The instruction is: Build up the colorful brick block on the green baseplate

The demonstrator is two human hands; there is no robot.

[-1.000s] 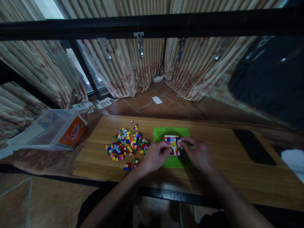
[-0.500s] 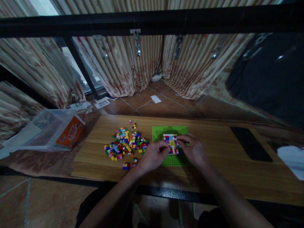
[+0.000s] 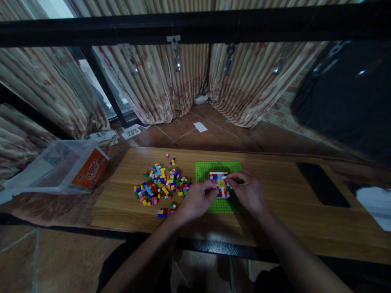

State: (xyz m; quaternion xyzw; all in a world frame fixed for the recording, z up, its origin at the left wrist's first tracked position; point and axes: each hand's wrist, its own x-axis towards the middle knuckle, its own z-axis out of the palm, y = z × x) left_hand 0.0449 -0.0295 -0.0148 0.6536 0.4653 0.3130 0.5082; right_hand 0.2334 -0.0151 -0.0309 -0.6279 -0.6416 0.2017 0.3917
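Observation:
A green studded baseplate [image 3: 203, 167] lies on the wooden table, and a block of multicoloured toy bricks [image 3: 220, 184] is built up on its middle. At the block's left edge is my left hand [image 3: 200, 198], with thumb and forefinger pinched together; anything between them is hidden. My right hand [image 3: 249, 191] touches the block's upper right side, its fingers closed in a pinch. What those fingertips hold is too small to make out. Left of the baseplate spreads a pile of loose toy bricks [image 3: 165, 185] in many colours.
The wooden table [image 3: 275, 228] carries a black phone-like slab [image 3: 323, 184] on its right. Beyond the left end stands a clear plastic bin [image 3: 58, 167] with an orange label. A dark metal bar [image 3: 201, 30] with hanging clips crosses above, before the curtains [image 3: 171, 89].

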